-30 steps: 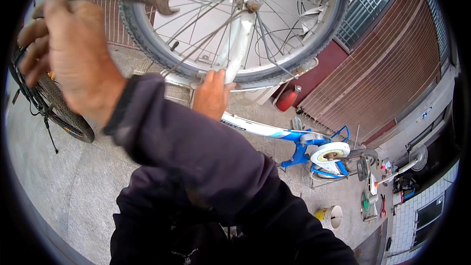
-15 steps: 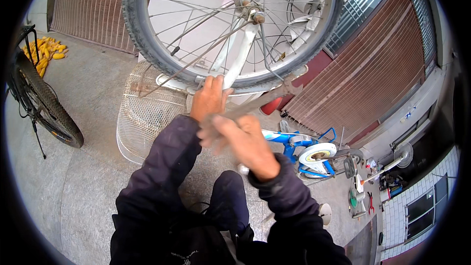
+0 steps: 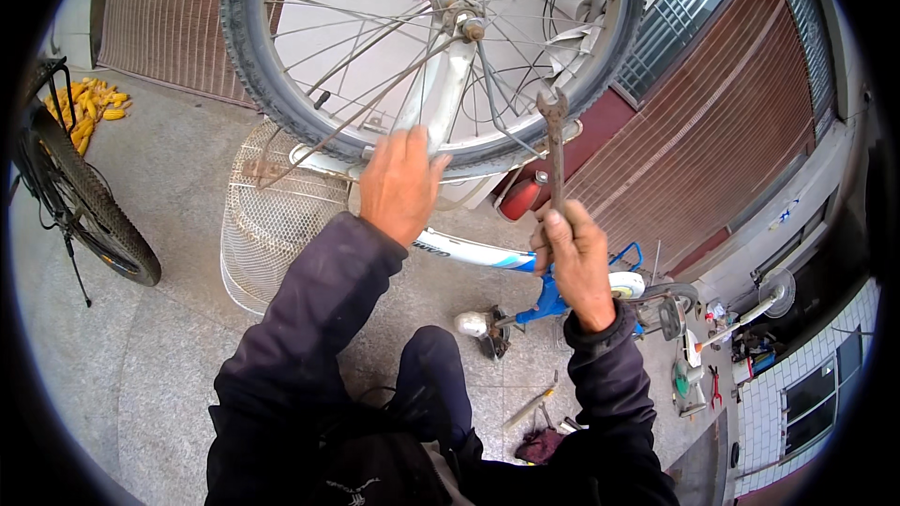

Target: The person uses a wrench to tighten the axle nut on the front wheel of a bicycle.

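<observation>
Your right hand has its fingers clamped round the handle of the wrench, which stands forked end up, in front of the wheel's lower right in your view. Keep that hold firm, and the forked end clear of the wheel. Your left hand lies on the fork, fingers close together; I cannot tell how tightly they grip. Steady pressure there should curb any sway. The wrench is dull, brownish metal, long and slim; the fork is smooth, scuffed white paint, leading to a rusty, rounded nut. Beyond are the wheel's ridged rubber and thin spokes, the glossy white-and-blue frame, the pale mesh basket and the rough, speckled floor.
</observation>
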Demonstrator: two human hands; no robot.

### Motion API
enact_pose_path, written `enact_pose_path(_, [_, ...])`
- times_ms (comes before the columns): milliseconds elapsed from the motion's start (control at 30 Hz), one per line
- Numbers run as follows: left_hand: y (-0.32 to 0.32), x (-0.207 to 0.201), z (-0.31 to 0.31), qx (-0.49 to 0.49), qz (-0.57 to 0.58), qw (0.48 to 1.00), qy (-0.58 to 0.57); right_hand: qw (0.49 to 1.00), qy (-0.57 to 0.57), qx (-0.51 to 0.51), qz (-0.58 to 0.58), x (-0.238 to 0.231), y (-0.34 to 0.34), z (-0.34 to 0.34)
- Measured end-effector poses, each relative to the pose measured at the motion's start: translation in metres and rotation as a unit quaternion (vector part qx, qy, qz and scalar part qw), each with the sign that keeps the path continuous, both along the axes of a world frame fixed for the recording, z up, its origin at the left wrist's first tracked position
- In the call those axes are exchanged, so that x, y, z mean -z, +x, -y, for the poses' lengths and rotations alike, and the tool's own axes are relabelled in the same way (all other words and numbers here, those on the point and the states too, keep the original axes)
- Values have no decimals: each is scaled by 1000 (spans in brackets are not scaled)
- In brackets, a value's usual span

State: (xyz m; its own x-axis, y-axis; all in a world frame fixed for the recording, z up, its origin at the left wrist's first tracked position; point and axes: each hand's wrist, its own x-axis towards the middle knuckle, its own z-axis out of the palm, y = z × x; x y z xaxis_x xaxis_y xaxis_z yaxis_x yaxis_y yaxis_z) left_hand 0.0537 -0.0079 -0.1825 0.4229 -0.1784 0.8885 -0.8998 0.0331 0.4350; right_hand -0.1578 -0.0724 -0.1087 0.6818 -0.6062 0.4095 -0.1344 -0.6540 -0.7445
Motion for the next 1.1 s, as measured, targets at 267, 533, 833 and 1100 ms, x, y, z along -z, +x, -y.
enact_pose_path(267, [13,-3,37,94,-154,983,40,995,-60,-14,73,-32,2,15])
enact_pose_path(533, [14,2,46,85,-145,986,15,988,-128,-59,54,-82,27,46])
enact_pose_path(833, [13,5,49,49,-134,990,0,970,-217,-107,-7,-131,42,68])
enact_pose_path(1100, [12,4,49,53,-136,989,-1,947,-289,-128,-60,-160,46,63])
